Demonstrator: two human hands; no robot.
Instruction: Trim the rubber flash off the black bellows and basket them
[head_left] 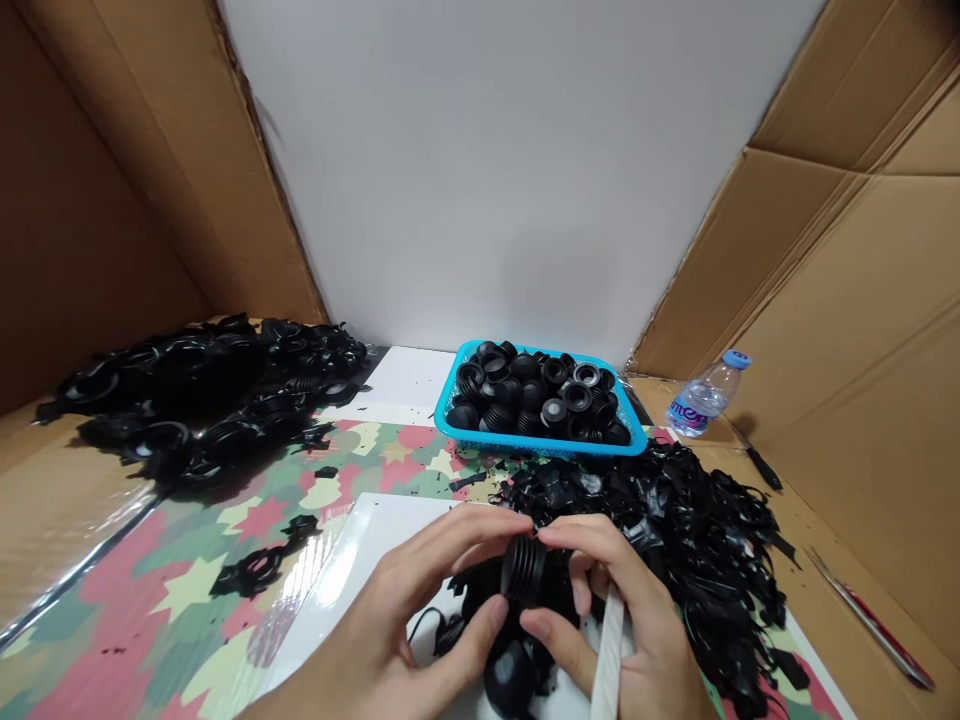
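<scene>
Between the fingertips of both hands sits a black ribbed rubber bellows (523, 568), its folds facing me. My left hand (420, 590) pinches it from the left with thumb and fingers. My right hand (626, 590) steadies its right side while also gripping a tool with a white, wrapped-looking handle (609, 655) against the palm; the tool's working end is hidden. Below the fingers lie a smooth, rounded black rubber piece (510, 678) and dark scraps. Under them is a white board (330, 585).
A blue basket (540, 443) holds many black rubber parts. Black trimmings (675, 520) heap at right; untrimmed-looking parts (202, 400) pile at left. A water bottle (705, 395), a black-handled tool (763, 467) and red-handled tweezers (870, 615) lie right. Cardboard walls (862, 270) enclose the sides.
</scene>
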